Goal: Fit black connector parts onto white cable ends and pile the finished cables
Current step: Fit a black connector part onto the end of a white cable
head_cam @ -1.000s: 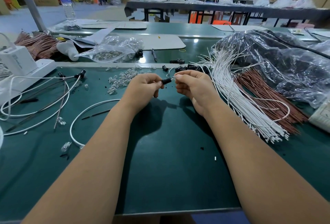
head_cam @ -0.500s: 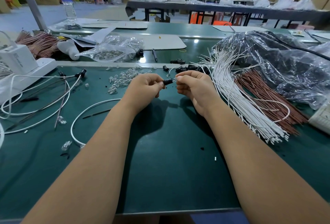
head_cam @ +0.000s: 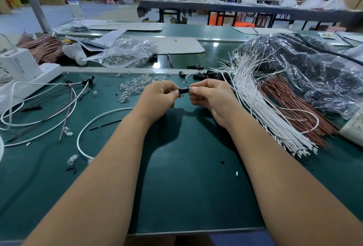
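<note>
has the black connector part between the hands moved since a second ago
No. The black connector stays pinched between the left hand and right hand, just right of the clear parts heap, as before.

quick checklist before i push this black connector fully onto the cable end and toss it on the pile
1. Black connector held: ok, pinched in the left hand fingers.
2. Right hand on the mating end: ok, its fingertips meet the connector's right face.
3. Cable end lined up with the connector: cannot tell, the fingers hide the joint.
4. White cable free to follow: ok, it loops loose on the green table left of the left forearm.
5. Finished cables pile reachable: ok, it lies at the left, black ends showing.
6. Next parts at hand: ok, loose black connectors and the white cable bundle sit just beyond and right.
</note>
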Available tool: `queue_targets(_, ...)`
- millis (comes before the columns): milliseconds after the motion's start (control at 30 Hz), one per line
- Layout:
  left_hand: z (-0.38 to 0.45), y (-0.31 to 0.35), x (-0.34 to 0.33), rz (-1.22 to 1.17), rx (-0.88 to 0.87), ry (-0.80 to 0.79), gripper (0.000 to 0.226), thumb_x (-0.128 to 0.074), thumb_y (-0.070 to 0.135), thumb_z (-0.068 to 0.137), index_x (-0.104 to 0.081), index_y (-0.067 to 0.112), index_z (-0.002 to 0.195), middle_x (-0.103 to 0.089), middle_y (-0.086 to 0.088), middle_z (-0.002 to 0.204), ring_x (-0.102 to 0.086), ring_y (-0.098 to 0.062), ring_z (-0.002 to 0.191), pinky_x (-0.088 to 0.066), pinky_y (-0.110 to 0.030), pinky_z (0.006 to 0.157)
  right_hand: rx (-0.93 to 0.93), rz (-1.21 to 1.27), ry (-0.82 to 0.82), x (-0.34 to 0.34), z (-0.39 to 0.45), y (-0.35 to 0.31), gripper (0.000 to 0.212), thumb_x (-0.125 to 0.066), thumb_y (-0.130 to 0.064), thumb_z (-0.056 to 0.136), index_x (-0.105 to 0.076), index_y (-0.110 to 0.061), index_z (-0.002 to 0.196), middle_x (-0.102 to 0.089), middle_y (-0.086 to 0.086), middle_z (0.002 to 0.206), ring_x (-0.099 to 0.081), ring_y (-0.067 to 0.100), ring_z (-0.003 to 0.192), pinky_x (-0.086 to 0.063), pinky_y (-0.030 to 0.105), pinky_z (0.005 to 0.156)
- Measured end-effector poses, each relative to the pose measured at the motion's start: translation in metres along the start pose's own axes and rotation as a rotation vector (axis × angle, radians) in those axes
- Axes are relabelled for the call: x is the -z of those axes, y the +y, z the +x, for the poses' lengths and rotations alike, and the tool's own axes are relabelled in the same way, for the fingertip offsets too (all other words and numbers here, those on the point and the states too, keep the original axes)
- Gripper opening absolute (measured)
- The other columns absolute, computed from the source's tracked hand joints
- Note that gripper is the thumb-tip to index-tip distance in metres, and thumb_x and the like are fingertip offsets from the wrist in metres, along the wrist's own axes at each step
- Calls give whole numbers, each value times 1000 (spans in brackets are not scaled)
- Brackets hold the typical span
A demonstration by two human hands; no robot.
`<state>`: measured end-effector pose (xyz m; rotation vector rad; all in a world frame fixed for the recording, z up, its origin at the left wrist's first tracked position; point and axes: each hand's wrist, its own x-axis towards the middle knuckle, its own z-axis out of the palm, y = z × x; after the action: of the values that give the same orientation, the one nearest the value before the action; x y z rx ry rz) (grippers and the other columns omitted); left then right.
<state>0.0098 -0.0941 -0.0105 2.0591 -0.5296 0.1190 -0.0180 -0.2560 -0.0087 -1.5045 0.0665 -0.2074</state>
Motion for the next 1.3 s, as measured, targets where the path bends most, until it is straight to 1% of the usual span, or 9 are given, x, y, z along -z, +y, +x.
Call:
queue_targets(200,1,-1,-1,31,17,10,26,-53,16,95,-62,25,73,-58,2,59,-40,0,43,-32,-17,49,30,-52,-4,0,-1,0,13,-64,-3,89,-67,-8,78,-68,5,66,-62,12,56,-52,22,55)
queue_targets(367,0,1,0,15,34,-8,20,-53,16,94,-65,18,77,-59,2,61,-39,-1,44,-34,-24,55,50,-71,-5,0,0,1,15,-64,-6,90,-66,-10,76,-67,0,62,-59,8,52,-50,20,53)
queue_targets(533,-4,5,3,-1,-7,-43,14,-59,14,93,-67,7,84,-59,-2,61,-40,-1,44,-32,-12,49,78,-84,-44,2,0,4,17,-60,-4,93,-64,-11,77,-66,-4,62,-60,6,55,-50,19,55)
queue_targets(633,-5,6,2,-29,-24,-59,15,-60,13,93,-67,3,83,-59,-1,57,-38,-2,41,-31,-10,47,73,-79,-44,3,0,5,18,-59,-4,94,-62,-10,77,-65,-3,61,-59,7,55,-50,20,55)
queue_targets(733,-5,6,2,-54,-30,-63,17,-61,13,93,-67,1,82,-58,-2,56,-38,-2,43,-31,-14,49,65,-84,-46,2,-1,4,18,-57,-4,95,-61,-9,78,-64,0,63,-58,8,53,-50,20,53)
queue_targets(833,-6,4,2,-86,-34,-56,17,-62,13,93,-68,0,82,-58,-2,56,-42,-12,53,-33,-23,56,58,-72,-62,3,-1,3,19,-56,-3,95,-59,-8,78,-63,1,62,-58,9,52,-50,21,52)
queue_targets(1000,-5,3,2,-69,-30,-51,17,-61,12,93,-69,2,82,-56,-1,55,-39,-8,49,-32,-19,52,47,-64,-110,2,-3,1,17,-52,-2,97,-58,-6,81,-69,6,66,-67,17,58,-55,25,57)
queue_targets(1133,-5,2,2,-92,-18,-62,17,-60,12,93,-71,0,88,-56,-5,58,-43,-15,57,-34,-25,58,53,-63,-139,1,-5,0,16,-52,-2,97,-57,-5,83,-71,8,69,-70,19,63,-57,26,61)
queue_targets(1300,-3,1,1,-107,-23,-62,17,-59,10,94,-70,-1,88,-54,-4,56,-41,-4,47,-35,-14,54,48,-60,-150,1,-5,-1,15,-53,-2,96,-56,-6,82,-70,10,71,-69,20,64,-57,27,61)
